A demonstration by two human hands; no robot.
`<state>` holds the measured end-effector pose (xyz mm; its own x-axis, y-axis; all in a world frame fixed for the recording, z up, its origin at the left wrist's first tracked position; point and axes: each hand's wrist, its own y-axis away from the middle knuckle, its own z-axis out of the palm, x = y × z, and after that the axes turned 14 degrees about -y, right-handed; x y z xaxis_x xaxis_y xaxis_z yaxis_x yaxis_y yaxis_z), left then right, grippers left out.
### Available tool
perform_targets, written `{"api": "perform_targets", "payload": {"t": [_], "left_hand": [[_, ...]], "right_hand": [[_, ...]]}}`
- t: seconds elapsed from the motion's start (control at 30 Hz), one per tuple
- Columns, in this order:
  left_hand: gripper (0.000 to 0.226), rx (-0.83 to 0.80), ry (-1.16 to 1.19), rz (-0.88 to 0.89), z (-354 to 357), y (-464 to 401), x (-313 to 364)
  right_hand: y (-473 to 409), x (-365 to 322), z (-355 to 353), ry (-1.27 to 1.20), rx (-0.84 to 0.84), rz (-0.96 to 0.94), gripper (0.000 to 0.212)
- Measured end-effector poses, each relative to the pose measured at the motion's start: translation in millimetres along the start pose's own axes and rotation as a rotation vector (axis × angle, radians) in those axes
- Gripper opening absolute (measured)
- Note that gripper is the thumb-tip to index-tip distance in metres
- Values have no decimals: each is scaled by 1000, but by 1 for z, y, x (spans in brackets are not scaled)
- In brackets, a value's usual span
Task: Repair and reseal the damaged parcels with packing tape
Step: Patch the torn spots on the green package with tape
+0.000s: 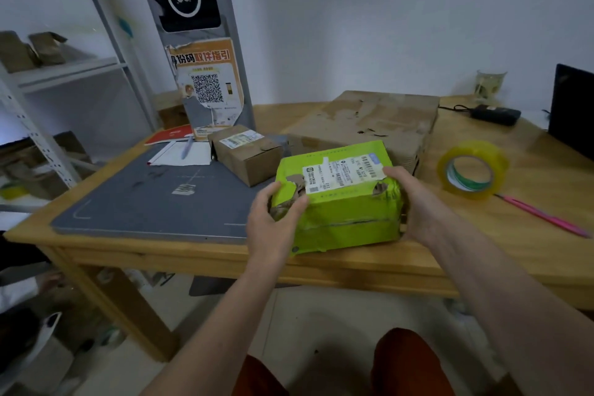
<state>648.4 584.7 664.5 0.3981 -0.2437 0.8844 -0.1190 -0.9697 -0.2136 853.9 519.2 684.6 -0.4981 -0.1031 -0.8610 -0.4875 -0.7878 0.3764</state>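
A green parcel (347, 212) with a white shipping label and torn corners rests at the front edge of the wooden table (482, 251). My left hand (273, 219) grips its torn left corner, thumb and fingers curled round the edge. Along its right side my right hand (408, 199) holds the box, thumb on top by the label. A roll of clear yellowish packing tape (471, 170) stands on the table to the right, apart from both hands.
A small brown box (247, 154) and a large flat worn carton (363, 125) sit behind the green parcel. A grey mat (154, 202) covers the table's left part, with papers and a pen. A pink pen (543, 215) lies at right. Metal shelving stands at left.
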Motion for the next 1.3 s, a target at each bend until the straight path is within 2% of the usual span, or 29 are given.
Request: {"api": "perform_targets", "payload": {"t": [0.23,0.37,0.53,0.6,0.63,0.7,0.73,0.8,0.93,1.1,1.3], "left_hand": [[34,22,-122,158,0,0,-13],[31,79,-161,217,-2,-2,-17],[46,-59,-98,126,-8,-11,-11],[29,-107,-120,131,-11,-19,-9],[22,-136,-159,148,-13,-23,-9],[24,-197,-248,193,-17,-34,-10],[30,-238,-293,207,-19,-41,-11],[44,-337,-394,234,-23,-50,-7],[53,-450,-549,330,-29,-60,4],[53,-509,-600,392,-36,-67,14],[54,-670,-527,342,-49,-69,24]], "right_hand": [[-25,-7,4,41,2,-37,41],[-27,0,4,52,-21,-11,35],[-26,-5,14,-30,20,-39,26],[-23,-6,18,42,100,-186,25],[-23,-6,19,169,160,-330,25],[-17,-6,25,516,233,-688,28],[-12,-6,30,631,204,-833,26],[-7,-1,42,718,64,-950,19],[-2,14,64,822,-175,-882,14],[0,14,71,955,-212,-857,18],[8,13,74,991,-264,-886,21]]}}
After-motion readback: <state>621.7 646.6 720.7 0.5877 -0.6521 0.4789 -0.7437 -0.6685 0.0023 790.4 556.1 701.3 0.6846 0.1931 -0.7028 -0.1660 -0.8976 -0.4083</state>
